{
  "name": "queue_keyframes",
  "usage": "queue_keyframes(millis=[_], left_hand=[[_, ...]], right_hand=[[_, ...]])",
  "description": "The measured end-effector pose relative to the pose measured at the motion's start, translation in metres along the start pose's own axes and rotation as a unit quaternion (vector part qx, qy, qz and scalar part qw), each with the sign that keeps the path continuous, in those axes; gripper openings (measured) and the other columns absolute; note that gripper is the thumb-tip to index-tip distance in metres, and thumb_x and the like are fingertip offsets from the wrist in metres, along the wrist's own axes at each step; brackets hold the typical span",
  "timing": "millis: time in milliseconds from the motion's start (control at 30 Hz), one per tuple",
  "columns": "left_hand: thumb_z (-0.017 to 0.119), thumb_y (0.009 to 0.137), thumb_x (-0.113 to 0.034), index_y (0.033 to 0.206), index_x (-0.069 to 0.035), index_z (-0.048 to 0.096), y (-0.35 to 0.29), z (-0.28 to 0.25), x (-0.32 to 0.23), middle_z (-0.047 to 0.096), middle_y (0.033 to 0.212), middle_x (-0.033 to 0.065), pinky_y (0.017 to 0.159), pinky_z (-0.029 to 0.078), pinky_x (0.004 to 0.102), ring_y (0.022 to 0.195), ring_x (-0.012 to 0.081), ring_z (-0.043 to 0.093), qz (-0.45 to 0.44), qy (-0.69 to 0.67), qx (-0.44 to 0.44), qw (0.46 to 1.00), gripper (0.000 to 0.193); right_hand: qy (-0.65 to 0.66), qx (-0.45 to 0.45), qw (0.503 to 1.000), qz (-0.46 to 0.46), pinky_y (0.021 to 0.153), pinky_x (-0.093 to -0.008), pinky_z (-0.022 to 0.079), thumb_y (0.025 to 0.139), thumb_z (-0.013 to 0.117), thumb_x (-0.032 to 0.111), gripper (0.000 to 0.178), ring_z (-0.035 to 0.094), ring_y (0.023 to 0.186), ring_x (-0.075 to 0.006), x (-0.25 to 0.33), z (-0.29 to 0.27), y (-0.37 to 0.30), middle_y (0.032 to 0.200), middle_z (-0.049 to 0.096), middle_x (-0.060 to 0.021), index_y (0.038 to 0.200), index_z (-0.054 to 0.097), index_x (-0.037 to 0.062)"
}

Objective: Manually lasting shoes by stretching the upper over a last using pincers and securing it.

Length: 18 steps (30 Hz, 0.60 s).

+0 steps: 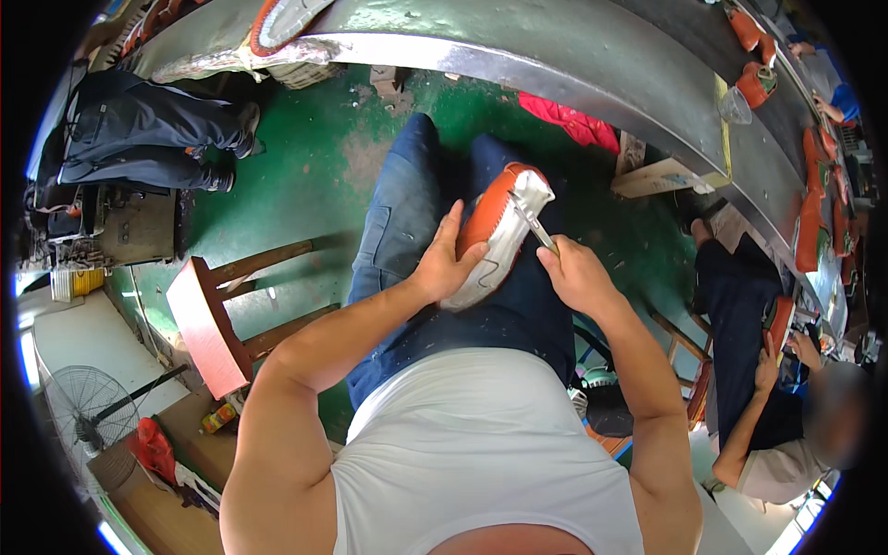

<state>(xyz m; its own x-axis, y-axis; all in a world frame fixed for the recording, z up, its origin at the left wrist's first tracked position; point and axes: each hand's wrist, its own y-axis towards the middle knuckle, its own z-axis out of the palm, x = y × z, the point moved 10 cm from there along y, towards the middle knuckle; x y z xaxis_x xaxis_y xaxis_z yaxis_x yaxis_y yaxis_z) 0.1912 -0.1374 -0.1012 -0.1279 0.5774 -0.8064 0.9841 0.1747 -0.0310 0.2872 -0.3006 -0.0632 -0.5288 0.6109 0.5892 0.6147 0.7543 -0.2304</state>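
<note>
A shoe upper [488,212] in orange-red, with a pale silvery-white underside facing up, rests slanted across my lap. My left hand [447,259] grips its left side, the fingers along the orange upper and the thumb lying over the near edge. A thin dark curved mark shows on the pale underside. My right hand [578,275] is closed round a slim metal hand tool [534,227]. The tool's tip touches or nearly touches the far part of the shoe's underside; its exact kind is hard to make out.
A long metal bench [592,69] curves across the far side, with orange shoe pieces [812,217] and a clear cup [734,106] on its right. A red stool [205,326] stands at left, near a fan [90,407]. Co-workers are at left and right.
</note>
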Motion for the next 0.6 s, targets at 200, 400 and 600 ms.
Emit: queue_keyframes(millis=[200, 400, 600], left_hand=[[0.075, 0.09, -0.034, 0.158, -0.001, 0.018, 0.008, 0.021, 0.017, 0.049, 0.146, 0.0219, 0.113, 0.037, 0.0332, 0.135, 0.0253, 0.049, -0.267, -0.233, 0.145, 0.924, 0.095], [0.082, 0.076, -0.045, 0.157, -0.004, 0.023, 0.023, -0.052, -0.047, 0.058, 0.128, 0.0271, 0.096, 0.05, 0.0453, 0.108, 0.0418, 0.064, -0.136, 0.253, 0.194, 0.938, 0.108], [0.079, 0.077, -0.048, 0.149, 0.009, 0.028, 0.006, -0.042, -0.039, 0.057, 0.124, 0.0212, 0.091, 0.051, 0.0425, 0.106, 0.0342, 0.064, -0.001, 0.339, 0.096, 0.936, 0.105]], right_hand=[[0.049, 0.056, 0.997, 0.007, 0.074, -0.0485, 0.052, 0.098, 0.06, 0.025, 0.027, 0.065, 0.085, -0.0432, 0.0, 0.027, -0.018, 0.093, 0.066, -0.0212, 0.107, 0.062, 0.0003], [0.069, -0.005, 0.998, -0.011, 0.079, -0.047, 0.051, 0.092, 0.065, 0.016, 0.035, 0.065, 0.089, -0.0399, 0.016, -0.06, -0.043, 0.096, 0.065, -0.022, 0.123, 0.061, 0.0018], [-0.152, 0.008, 0.986, -0.074, 0.083, -0.0455, 0.053, 0.09, 0.063, 0.009, 0.048, 0.063, 0.1, -0.0368, 0.037, -0.07, -0.003, 0.107, 0.062, -0.0201, 0.135, 0.052, -0.002]])
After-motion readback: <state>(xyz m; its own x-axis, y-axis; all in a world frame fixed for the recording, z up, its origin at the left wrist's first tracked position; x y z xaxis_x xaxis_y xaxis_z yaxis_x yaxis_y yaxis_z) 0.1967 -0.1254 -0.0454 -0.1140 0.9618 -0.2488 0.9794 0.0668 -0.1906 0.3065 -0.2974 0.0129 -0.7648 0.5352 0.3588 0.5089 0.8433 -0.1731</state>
